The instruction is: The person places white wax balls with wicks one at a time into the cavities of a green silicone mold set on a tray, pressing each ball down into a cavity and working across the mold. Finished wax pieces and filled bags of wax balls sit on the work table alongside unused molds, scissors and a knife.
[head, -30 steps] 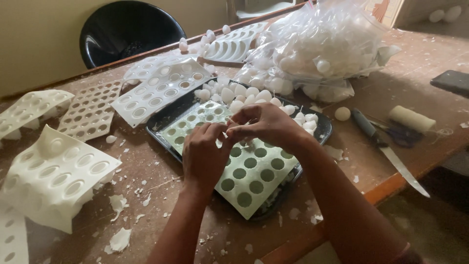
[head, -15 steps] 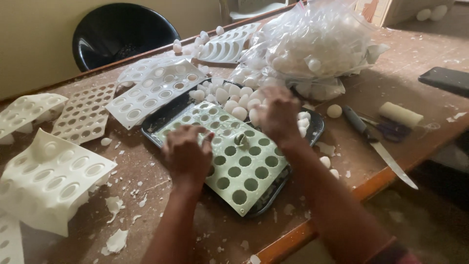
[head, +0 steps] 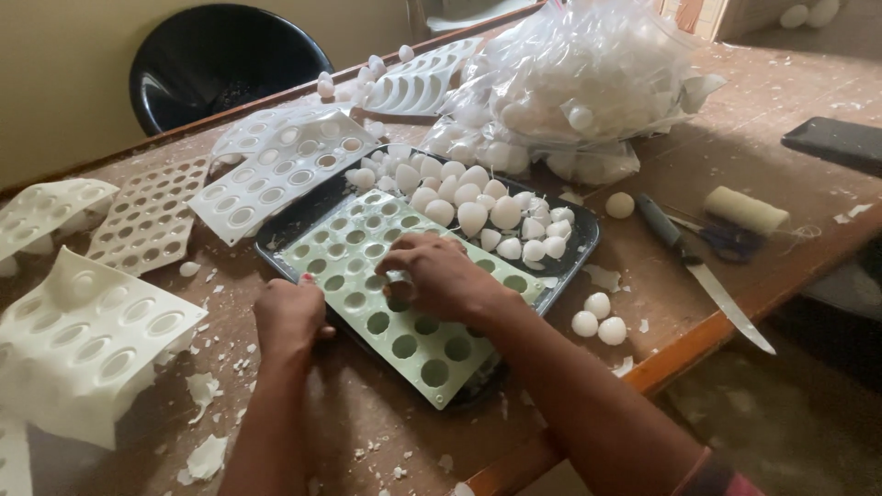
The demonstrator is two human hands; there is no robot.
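Hiding the fingertips of the right hand [head: 441, 276] is its own back, so I cannot tell whether they are pinching anything or just pressing into a cavity. Lying under it is the pale green mould [head: 404, 303], sitting in a black tray [head: 579, 253] whose near edge is covered by the mould. The left hand [head: 292, 317] is curling closed over the mould's near-left edge, gripping it. White egg-shaped pieces [head: 478, 207] are piling in the tray just beyond the mould. A clear bag [head: 588, 83] is blurring its contents. The wooden bench [head: 781, 174] is carrying wax flakes, white moulds [head: 87, 335], a knife [head: 703, 271] and a black bucket [head: 220, 60] against the wall. Three loose white balls [head: 597, 317] are lying right of the tray.
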